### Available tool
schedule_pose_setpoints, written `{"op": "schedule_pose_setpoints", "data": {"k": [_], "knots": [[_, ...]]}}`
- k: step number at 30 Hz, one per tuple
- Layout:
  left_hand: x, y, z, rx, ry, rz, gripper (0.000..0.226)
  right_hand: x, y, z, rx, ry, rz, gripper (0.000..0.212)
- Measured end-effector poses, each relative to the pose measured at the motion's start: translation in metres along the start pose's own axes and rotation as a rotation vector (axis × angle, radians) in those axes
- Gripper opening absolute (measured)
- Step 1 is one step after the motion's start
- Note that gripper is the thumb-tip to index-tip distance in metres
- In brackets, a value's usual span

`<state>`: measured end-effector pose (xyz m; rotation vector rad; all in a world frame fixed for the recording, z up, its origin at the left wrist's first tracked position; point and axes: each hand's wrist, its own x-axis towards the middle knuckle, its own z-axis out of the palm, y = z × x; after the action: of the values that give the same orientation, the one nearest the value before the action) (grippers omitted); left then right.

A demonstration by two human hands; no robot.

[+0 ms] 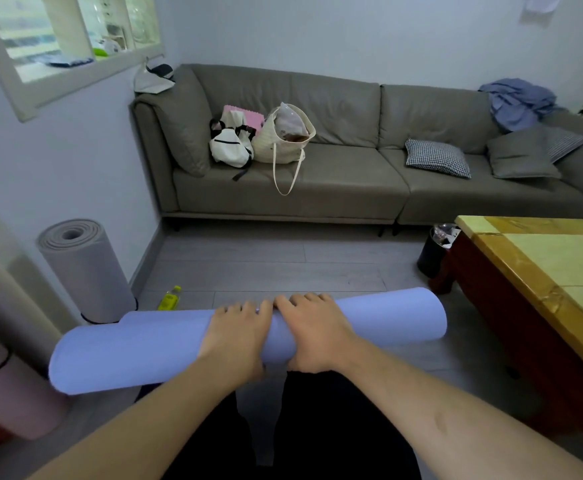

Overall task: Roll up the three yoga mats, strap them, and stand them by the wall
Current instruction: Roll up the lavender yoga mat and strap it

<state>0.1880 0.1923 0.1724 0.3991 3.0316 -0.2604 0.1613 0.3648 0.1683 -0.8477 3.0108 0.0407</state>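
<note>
A rolled blue-violet yoga mat point(144, 348) lies crosswise in front of me, held above the floor. My left hand point(236, 336) and my right hand point(312, 332) grip its middle side by side, fingers curled over the top of the roll. A grey rolled mat point(86, 271) stands upright against the left wall with a dark strap round its base. A pink rolled mat point(9, 393) with a black strap stands at the far left, partly cut off by the frame. No strap shows on the blue mat.
A grey sofa point(335, 188) with bags and cushions fills the back. A wooden table point(542, 271) stands at the right with a black bin point(433, 254) beside it. A yellow bottle point(169, 298) lies on the floor near the grey mat.
</note>
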Motion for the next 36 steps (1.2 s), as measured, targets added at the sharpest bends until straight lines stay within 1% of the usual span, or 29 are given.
{"op": "schedule_pose_setpoints", "data": {"k": [3,6,7,8,11,12,13,15,18,19,20,23,24,25,26,28,30,32,34,36], "knots": [[0.013,-0.012,-0.017,-0.093,-0.098,0.022,0.082,-0.002,0.002,0.001,0.019,0.03,-0.003,0.077],[0.021,-0.02,-0.03,-0.09,-0.167,0.052,0.073,-0.007,-0.002,0.011,-0.067,0.104,-0.009,0.1],[0.023,-0.021,-0.033,-0.085,-0.184,0.066,0.071,-0.007,-0.003,0.014,-0.083,0.121,-0.003,0.103],[0.024,-0.022,-0.036,-0.085,-0.199,0.075,0.07,-0.007,-0.004,0.015,-0.094,0.134,0.0,0.1],[0.022,-0.025,-0.042,-0.119,-0.258,0.081,0.067,-0.004,-0.005,0.008,-0.109,0.126,-0.021,0.074],[0.021,-0.026,-0.043,-0.128,-0.288,0.085,0.065,-0.005,-0.005,0.004,-0.1,0.122,-0.035,0.069],[0.02,-0.027,-0.044,-0.138,-0.312,0.089,0.063,-0.006,-0.005,0.0,-0.086,0.12,-0.052,0.068],[0.017,-0.032,-0.045,-0.183,-0.356,0.098,0.061,-0.013,-0.01,-0.004,-0.062,0.104,-0.076,0.081],[0.013,-0.038,-0.048,-0.224,-0.433,0.11,0.064,-0.02,-0.018,-0.006,-0.107,0.031,-0.063,0.119],[0.012,-0.038,-0.05,-0.23,-0.446,0.112,0.065,-0.021,-0.021,-0.006,-0.132,0.02,-0.05,0.124],[0.012,-0.037,-0.051,-0.218,-0.441,0.113,0.066,-0.02,-0.024,-0.003,-0.142,0.026,-0.037,0.121],[0.007,-0.032,-0.048,-0.189,-0.374,0.071,0.069,-0.016,-0.025,0.002,-0.119,0.068,-0.007,0.093],[0.004,-0.029,-0.042,-0.193,-0.323,0.052,0.071,-0.014,-0.022,0.002,-0.109,0.071,0.001,0.089],[0.001,-0.025,-0.035,-0.178,-0.238,0.041,0.075,-0.011,-0.02,0.001,-0.087,0.063,0.008,0.085],[-0.001,-0.022,-0.025,-0.137,-0.138,0.035,0.079,-0.007,-0.018,-0.001,-0.06,0.045,0.017,0.082],[-0.005,-0.014,-0.01,-0.03,-0.011,0.029,0.083,0.0,-0.016,-0.005,-0.015,-0.006,0.031,0.079],[-0.006,-0.011,-0.003,-0.009,0.034,0.014,0.085,0.003,-0.017,-0.006,0.006,-0.029,0.037,0.081],[-0.003,-0.013,-0.008,-0.022,0.018,0.03,0.084,0.0,-0.017,-0.002,0.004,0.001,0.034,0.085],[0.001,-0.017,-0.016,-0.088,-0.014,0.043,0.075,-0.007,-0.016,0.004,-0.049,0.036,0.01,0.097],[0.004,-0.022,-0.025,-0.138,-0.09,0.067,0.063,-0.013,-0.018,0.006,-0.115,0.071,-0.006,0.109]]}}
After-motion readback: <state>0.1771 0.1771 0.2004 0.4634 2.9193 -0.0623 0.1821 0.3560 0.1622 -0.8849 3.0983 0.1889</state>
